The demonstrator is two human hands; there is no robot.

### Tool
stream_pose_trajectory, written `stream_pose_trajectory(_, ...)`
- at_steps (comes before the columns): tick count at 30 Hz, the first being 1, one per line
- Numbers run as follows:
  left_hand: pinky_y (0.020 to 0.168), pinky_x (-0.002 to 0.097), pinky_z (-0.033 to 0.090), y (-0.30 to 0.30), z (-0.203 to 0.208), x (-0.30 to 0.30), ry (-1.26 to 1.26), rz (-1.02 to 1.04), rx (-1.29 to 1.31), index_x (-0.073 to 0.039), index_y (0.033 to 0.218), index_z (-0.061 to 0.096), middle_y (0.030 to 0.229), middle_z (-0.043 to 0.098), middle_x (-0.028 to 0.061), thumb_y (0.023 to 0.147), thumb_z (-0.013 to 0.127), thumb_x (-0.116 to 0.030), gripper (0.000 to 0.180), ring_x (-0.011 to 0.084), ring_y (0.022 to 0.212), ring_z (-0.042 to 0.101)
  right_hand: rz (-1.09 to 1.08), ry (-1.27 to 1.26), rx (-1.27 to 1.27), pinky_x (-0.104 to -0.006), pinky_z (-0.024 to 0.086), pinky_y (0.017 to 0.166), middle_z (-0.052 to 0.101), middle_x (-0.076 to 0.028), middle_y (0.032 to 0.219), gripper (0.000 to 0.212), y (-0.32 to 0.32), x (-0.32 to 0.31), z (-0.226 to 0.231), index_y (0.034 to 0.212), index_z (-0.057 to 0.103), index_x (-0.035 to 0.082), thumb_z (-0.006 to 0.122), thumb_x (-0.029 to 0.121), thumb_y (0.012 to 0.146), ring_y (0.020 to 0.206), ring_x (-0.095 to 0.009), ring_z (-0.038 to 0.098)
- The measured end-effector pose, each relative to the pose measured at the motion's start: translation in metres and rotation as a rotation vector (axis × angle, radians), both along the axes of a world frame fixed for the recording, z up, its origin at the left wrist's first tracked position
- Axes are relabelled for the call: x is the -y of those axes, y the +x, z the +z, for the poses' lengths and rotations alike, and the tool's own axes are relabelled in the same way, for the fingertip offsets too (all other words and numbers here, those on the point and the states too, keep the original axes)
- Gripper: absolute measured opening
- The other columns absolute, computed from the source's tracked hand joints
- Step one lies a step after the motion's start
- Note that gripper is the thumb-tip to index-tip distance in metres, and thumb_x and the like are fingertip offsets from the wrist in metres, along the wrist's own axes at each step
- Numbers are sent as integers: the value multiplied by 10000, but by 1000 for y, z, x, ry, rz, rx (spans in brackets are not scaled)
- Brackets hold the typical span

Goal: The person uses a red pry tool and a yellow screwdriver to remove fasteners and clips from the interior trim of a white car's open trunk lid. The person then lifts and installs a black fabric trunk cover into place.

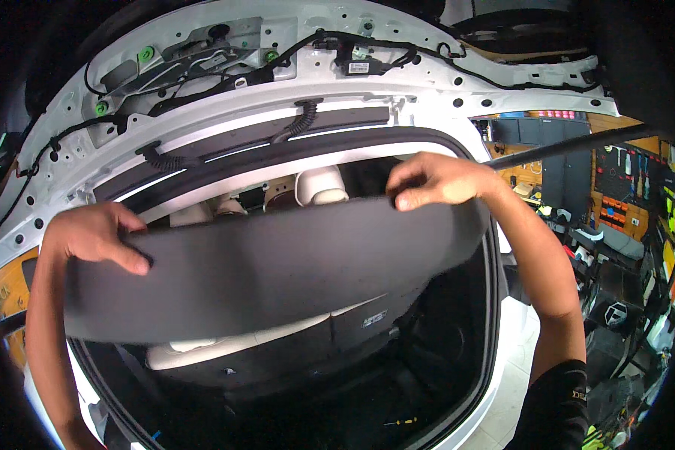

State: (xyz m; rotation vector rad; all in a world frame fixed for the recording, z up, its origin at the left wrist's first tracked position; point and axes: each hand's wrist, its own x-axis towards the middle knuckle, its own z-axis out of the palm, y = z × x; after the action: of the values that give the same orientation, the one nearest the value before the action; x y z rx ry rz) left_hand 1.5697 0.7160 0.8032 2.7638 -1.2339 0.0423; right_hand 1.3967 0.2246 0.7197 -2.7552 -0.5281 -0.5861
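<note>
A wide dark-grey parcel shelf [277, 262] spans the rear opening of a white car, tilted so that its broad face shows. My left hand [94, 238] grips its far left edge, thumb over the face and fingers behind. At the upper right edge, my right hand [441, 181] pinches it, the thumb on the near side and the fingers curled over the top. Beyond the shelf, a cream headrest [321, 185] shows. Below it lie the dark rear seatbacks [307, 349] with cream trim.
Overhead is the raised white tailgate [225, 94], bare of trim, with black wiring. A black strut [577, 144] slants at the right. Two yellow-handled tools [405, 421] lie on the boot floor. A tool board [630, 176] hangs on the far right wall.
</note>
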Motion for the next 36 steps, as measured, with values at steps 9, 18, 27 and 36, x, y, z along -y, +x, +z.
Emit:
stream_pose_trajectory(9,1035,397,480,-33,43,-7,-636,31,789,102,1311,600,1255,650,236,580,949,-517,1019,329,1163,641,-163,-298,850,-386,525,838,735,-168,942,541,-31,-1,97,1132,717,23,735,518,914,870,-273,689)
stream_pose_trajectory(18,1048,424,484,-22,119,3,-515,116,1092,88,1349,615,1330,605,272,668,874,-641,1031,374,1223,618,-276,-302,1033,-415,523,932,749,-216,1087,598,-10,17,177,1180,735,-8,664,542,955,1023,-334,715)
stream_pose_trajectory(27,1060,441,491,-7,136,26,-574,65,1203,53,1341,655,1286,657,288,680,803,-749,1049,409,1213,637,-535,-246,1074,-445,451,1065,674,-282,1276,697,-4,46,200,1207,720,-45,599,599,971,1232,-393,613)
stream_pose_trajectory(36,997,425,531,-7,145,21,-544,79,1212,20,1255,722,1169,725,269,676,796,-769,981,394,1093,705,-499,-34,1075,-473,448,1008,661,-331,1174,723,18,37,205,1152,699,-79,488,600,1022,1155,-425,621)
